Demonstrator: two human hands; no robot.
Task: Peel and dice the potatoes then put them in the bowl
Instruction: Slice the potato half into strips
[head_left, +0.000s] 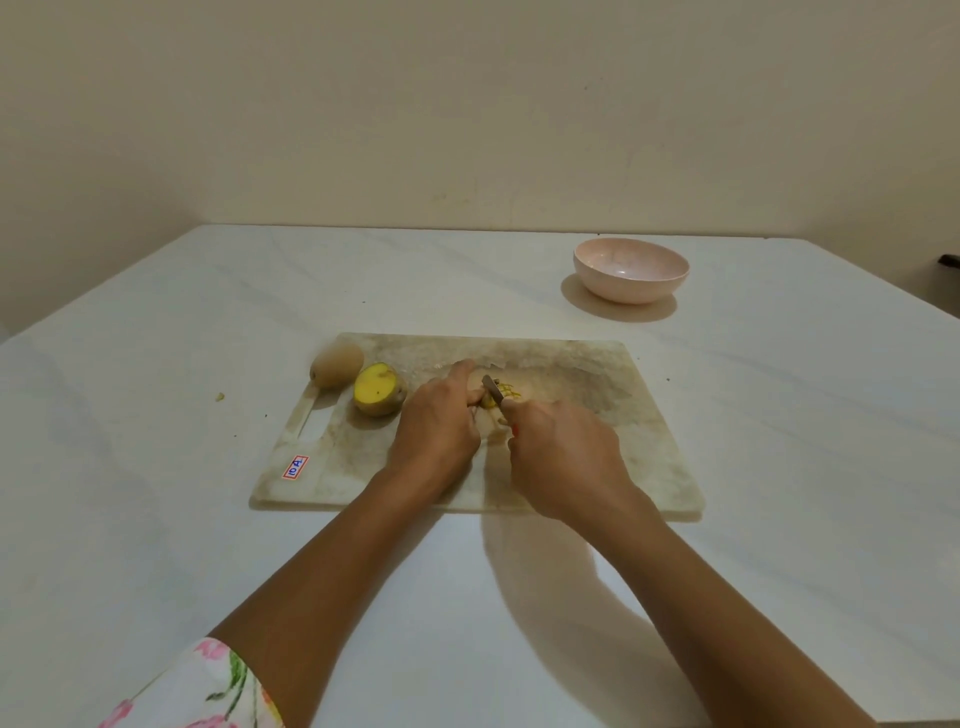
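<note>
At the bottom left, a sleeve (208, 691) with a pink and green flower print covers the upper part of the left arm. The white table (156, 493) fills most of the view, and one small yellow crumb (220, 396) lies on it, just left of the cutting board (597, 467).

The board is pale and stained, and it lies flat in the middle of the table. A small sticker (295, 467) with red and blue print is near its front left corner. At the far left corner lies a whole potato (336, 365) with its skin on, partly over the edge of the board. Just beside it, to the right, sits a half potato (378, 396) with the yellow cut face turned up.

The left hand (439, 421) is over the middle of the board. Its fingers are curled together and press down on a potato piece (510, 396), which is yellow and shows crossed cut lines. Most of this piece is hidden under the two hands.

The knife (492, 389) touches the potato piece, with the blade pointing away from the person. The right hand (566, 452) holds the knife handle, with the fingers closed tightly round it. Only a little red of the handle shows at the thumb side.

Farther away, to the right and well apart from the board, a pale pink bowl (631, 270) stands upright on the table. At the far right edge of the view, a dark object (949, 260) is too small to identify.
</note>
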